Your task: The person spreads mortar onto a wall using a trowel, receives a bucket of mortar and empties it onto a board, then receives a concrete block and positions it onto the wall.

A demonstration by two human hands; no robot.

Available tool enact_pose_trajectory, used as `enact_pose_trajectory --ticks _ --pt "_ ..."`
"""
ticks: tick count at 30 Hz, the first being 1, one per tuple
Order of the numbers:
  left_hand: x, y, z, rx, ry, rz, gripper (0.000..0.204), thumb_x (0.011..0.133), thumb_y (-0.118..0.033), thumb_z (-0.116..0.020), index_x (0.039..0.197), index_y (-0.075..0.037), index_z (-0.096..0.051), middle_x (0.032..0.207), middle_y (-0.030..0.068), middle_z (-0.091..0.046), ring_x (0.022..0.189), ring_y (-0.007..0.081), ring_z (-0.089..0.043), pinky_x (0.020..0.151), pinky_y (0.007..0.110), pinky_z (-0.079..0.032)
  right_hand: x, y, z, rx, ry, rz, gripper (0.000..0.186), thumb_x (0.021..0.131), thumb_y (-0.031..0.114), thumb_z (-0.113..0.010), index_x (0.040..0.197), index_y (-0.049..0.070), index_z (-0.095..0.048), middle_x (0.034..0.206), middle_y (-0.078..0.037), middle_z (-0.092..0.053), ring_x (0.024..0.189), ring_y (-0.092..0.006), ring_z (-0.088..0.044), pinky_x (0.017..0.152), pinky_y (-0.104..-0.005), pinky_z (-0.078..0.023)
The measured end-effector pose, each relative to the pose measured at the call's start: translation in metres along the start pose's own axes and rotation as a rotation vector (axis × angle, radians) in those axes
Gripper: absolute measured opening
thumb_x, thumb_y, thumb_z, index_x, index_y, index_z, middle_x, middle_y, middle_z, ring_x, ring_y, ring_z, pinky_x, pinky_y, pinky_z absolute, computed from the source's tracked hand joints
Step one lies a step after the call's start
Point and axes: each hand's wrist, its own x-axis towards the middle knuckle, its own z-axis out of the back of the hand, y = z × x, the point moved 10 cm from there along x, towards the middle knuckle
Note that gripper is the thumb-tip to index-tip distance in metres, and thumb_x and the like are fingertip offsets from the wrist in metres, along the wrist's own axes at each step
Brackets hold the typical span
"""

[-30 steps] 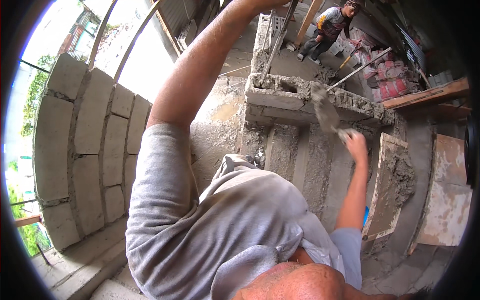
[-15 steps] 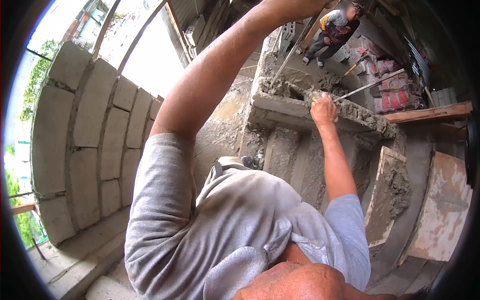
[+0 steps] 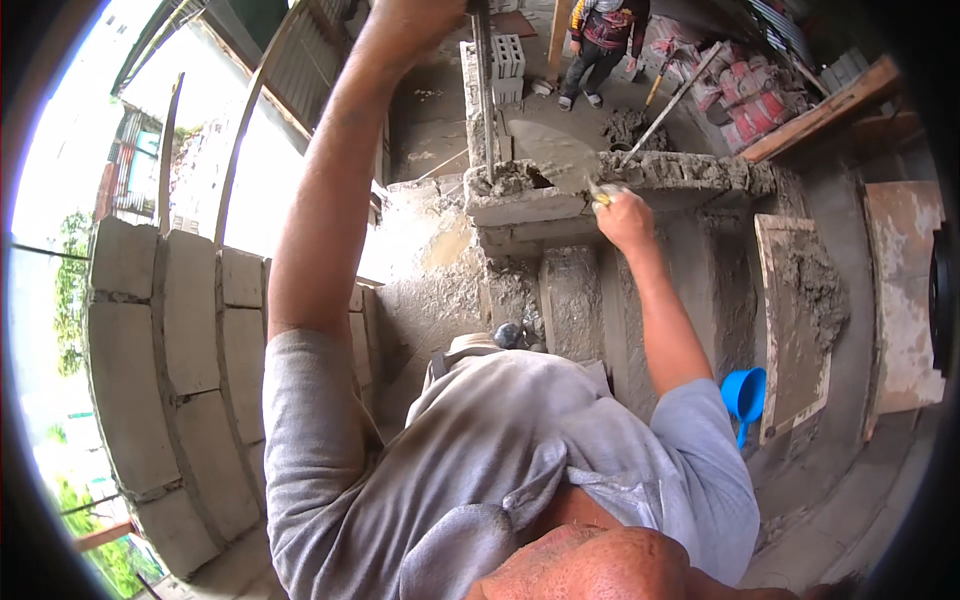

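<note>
My right hand (image 3: 628,218) is closed round the yellow handle of a small trowel (image 3: 600,195). The blade, thin and hard to make out, lies at the top of a low block wall (image 3: 530,211) in front of me. Rough wet mortar (image 3: 690,168) covers that top, with a dark hollow left of the trowel. My left arm stretches up and forward, and my left hand (image 3: 415,32) is beside the upper part of upright steel bars (image 3: 488,95) rising from the wall's left end. The picture's top edge cuts off its fingers, so their grip is hidden.
Right of me a board (image 3: 795,340) carries mortar, with a blue dipper (image 3: 743,392) beside it. A block wall (image 3: 135,390) stands at left. Beyond the low wall are a person (image 3: 605,45), hollow blocks (image 3: 508,60), bags (image 3: 745,95) and a leaning strip (image 3: 675,105).
The view has shifted, bringing the blue dipper into sight. My right hand with the trowel has moved a little left along the wall top. My left hand remains by the bars.
</note>
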Motion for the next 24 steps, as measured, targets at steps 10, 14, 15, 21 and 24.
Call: enact_pose_trajectory --ticks 10,14,15,21,24 --pt "0.0 -0.004 0.016 0.222 -0.026 0.018 0.031 0.093 -0.025 -0.054 0.093 0.005 -0.063 0.076 0.0114 -0.065 0.069 0.0171 -0.062 0.064 0.034 -0.05 -0.085 0.045 -0.091 0.67 0.817 -0.103 0.024 0.094 0.022 -0.059 0.095 0.0 -0.068 0.068 -0.007 -0.067 0.051 -0.0102 -0.058 0.046 -0.0268 -0.047" --pt "-0.004 0.006 -0.001 0.022 0.037 0.233 0.032 0.092 -0.026 -0.054 0.096 0.005 -0.064 0.076 0.0126 -0.065 0.07 0.0182 -0.062 0.065 0.035 -0.05 -0.072 -0.004 -0.121 0.858 0.794 -0.312 0.029 0.094 0.027 -0.057 0.087 0.0 -0.066 0.067 -0.006 -0.065 0.048 -0.0108 -0.056 0.044 -0.0279 -0.043" --pt "0.0 0.007 0.003 0.075 0.033 0.135 0.033 0.092 -0.026 -0.055 0.1 0.004 -0.065 0.078 0.0131 -0.066 0.071 0.0183 -0.062 0.066 0.034 -0.05 -0.072 -0.003 -0.116 0.851 0.806 -0.303 0.029 0.094 0.027 -0.057 0.087 0.0 -0.066 0.067 -0.006 -0.065 0.048 -0.0108 -0.056 0.044 -0.0279 -0.043" --pt "-0.003 0.003 0.012 0.182 0.009 -0.04 0.036 0.091 -0.027 -0.055 0.11 0.002 -0.066 0.083 0.0141 -0.068 0.073 0.0168 -0.063 0.069 0.032 -0.051 -0.094 -0.018 -0.122 1.032 0.652 -0.449 0.034 0.092 0.034 -0.064 0.09 0.0 -0.066 0.064 -0.004 -0.062 0.047 -0.0109 -0.056 0.043 -0.0257 -0.043" --pt "-0.006 0.004 0.013 0.181 0.008 0.057 0.035 0.092 -0.025 -0.055 0.11 0.002 -0.066 0.081 0.0126 -0.068 0.072 0.0153 -0.063 0.066 0.031 -0.051 -0.099 -0.004 -0.123 1.182 0.614 -0.482 0.035 0.093 0.033 -0.063 0.094 -0.002 -0.065 0.065 -0.004 -0.061 0.047 -0.0104 -0.056 0.041 -0.0245 -0.043"
